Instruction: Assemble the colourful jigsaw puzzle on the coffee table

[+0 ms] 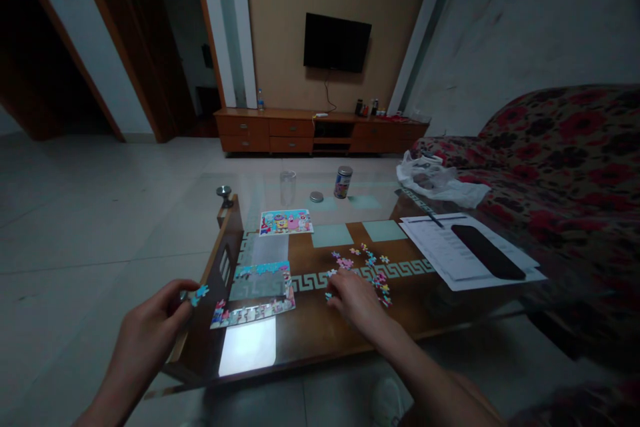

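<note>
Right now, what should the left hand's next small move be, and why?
I'd probably bring the blue piece in the left hand over to the puzzle and try it below the top edge: that edge is blue too, and the middle is unfilled.

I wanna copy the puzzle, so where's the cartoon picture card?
In the head view, the cartoon picture card lies on the glass table, slightly left of centre, just beyond the partly built puzzle and in front of the clear container.
</note>
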Demonstrator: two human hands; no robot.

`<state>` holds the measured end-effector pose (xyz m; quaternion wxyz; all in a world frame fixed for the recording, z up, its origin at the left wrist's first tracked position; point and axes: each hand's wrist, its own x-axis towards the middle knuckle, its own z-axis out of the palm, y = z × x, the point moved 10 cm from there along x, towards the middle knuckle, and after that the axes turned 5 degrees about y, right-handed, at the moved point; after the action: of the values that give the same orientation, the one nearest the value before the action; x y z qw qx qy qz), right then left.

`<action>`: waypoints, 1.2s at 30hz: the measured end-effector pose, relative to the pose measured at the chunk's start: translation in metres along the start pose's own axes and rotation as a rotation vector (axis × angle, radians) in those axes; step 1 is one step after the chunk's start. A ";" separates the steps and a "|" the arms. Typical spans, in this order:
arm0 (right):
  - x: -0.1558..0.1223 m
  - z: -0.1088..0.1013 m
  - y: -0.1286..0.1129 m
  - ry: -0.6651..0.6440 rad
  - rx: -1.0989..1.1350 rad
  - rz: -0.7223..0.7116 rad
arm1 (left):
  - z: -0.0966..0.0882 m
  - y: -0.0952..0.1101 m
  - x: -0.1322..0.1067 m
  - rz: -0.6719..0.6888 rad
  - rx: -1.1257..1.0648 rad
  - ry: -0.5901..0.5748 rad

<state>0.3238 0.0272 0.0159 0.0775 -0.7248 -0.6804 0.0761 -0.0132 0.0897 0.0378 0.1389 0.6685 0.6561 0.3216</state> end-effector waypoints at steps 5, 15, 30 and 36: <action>0.004 0.008 -0.003 0.009 0.046 -0.058 | 0.005 0.005 0.000 -0.006 -0.070 -0.092; 0.012 0.003 -0.049 0.033 0.476 -0.163 | 0.012 0.012 0.002 0.053 -0.093 -0.127; 0.088 0.057 -0.158 -0.204 0.970 0.019 | 0.041 -0.004 0.002 0.068 -0.068 -0.240; 0.094 0.062 -0.183 -0.243 1.061 0.018 | 0.041 -0.006 0.008 -0.007 -0.247 -0.197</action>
<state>0.1378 0.1325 -0.0053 0.3527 -0.5781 -0.5463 0.4929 0.0060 0.1080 0.0053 0.2847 0.6722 0.5971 0.3324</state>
